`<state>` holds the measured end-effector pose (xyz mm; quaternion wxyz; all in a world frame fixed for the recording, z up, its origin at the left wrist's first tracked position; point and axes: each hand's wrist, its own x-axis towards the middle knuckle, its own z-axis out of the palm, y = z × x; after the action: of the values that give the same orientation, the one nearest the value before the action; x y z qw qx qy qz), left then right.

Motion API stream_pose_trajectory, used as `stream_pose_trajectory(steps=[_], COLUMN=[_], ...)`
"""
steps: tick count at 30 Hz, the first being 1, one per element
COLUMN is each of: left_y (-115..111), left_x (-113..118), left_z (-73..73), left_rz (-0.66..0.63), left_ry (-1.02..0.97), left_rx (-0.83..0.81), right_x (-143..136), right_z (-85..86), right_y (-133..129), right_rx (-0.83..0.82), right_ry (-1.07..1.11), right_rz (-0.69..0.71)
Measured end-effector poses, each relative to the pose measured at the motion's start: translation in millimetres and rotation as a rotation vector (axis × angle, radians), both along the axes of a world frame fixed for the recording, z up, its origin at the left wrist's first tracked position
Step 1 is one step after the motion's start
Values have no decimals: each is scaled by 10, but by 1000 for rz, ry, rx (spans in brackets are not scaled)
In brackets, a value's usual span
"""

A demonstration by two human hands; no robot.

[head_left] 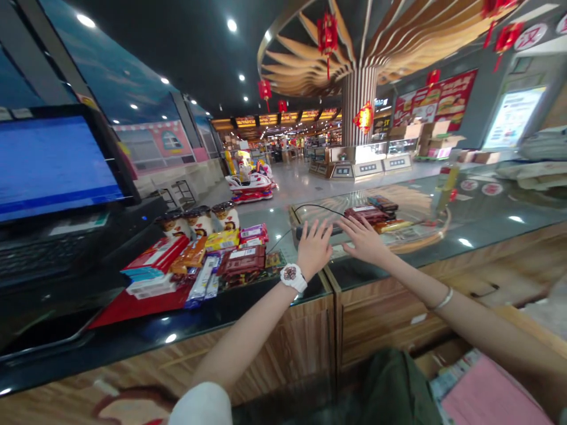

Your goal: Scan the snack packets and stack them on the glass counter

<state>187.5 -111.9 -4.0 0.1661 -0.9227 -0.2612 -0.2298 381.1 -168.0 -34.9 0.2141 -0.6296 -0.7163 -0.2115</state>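
My left hand (313,247) is over the glass counter, palm down with its fingers spread and nothing held. My right hand (365,241) is beside it, also open, its fingertips near a dark bar-shaped object (335,230) with a black cable. Beyond my right hand lie several dark red-brown snack packs (361,212) and a yellow-wrapped pack (393,226). Left of my left hand are brown snack packs (241,261), blue-and-white wrapped bars (206,277), yellow packs (222,239), purple packs (253,232) and a pile of red boxes (160,255).
Several lidded cups (199,220) stand behind the snacks. A monitor (57,162) and keyboard (44,251) are at the left. A red sheet (133,307) lies under the boxes. Wooden drawers (398,313) are below the counter, and a pink item (491,392) sits low at the right.
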Motion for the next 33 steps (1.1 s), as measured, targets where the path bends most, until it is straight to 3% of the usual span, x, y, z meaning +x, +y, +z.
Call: stream_pose_trajectory(steps=[13, 22, 27, 33], left_y=[-75, 18, 63, 99], left_x=[1186, 1915, 2097, 2036], left_z=[-100, -289, -367, -457], left_rz=[-237, -250, -266, -210], left_ry=[143, 154, 134, 29], left_rx=[16, 63, 76, 26], right_x=[1233, 1683, 1767, 1800], right_z=[-299, -375, -375, -395], right_y=[-302, -277, -183, -142], right_rx=[-12, -20, -73, -182], right_ry=[2, 117, 209, 267], right_rz=[-284, -391, -401, -377])
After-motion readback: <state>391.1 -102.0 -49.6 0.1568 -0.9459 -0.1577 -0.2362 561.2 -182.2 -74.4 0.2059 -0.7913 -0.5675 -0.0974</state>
